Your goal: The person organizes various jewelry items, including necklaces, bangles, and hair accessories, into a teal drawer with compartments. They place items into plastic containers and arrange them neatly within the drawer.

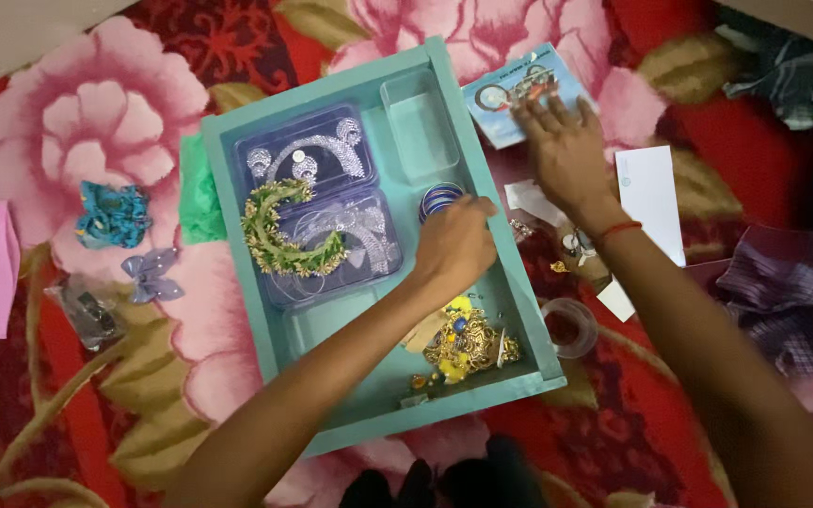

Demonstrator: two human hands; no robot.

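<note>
Two bare forearms reach over a teal wooden tray (228,202) set on a rose-patterned bedspread (77,113). The left hand (454,246) curls its fingers onto a stack of blue bangles (437,199) inside the tray, just beside clear jewellery boxes (317,202) and above a heap of gold and yellow trinkets (463,343). The right hand (562,141) lies flat, fingers spread, on a pale blue card (501,89) outside the rim. Sorting appears under way; lifting the bangles would call for a firm pinch.

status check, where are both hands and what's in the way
Left hand at blue bangles in teal tray. Right hand flat on card. Nothing blocking.
</note>
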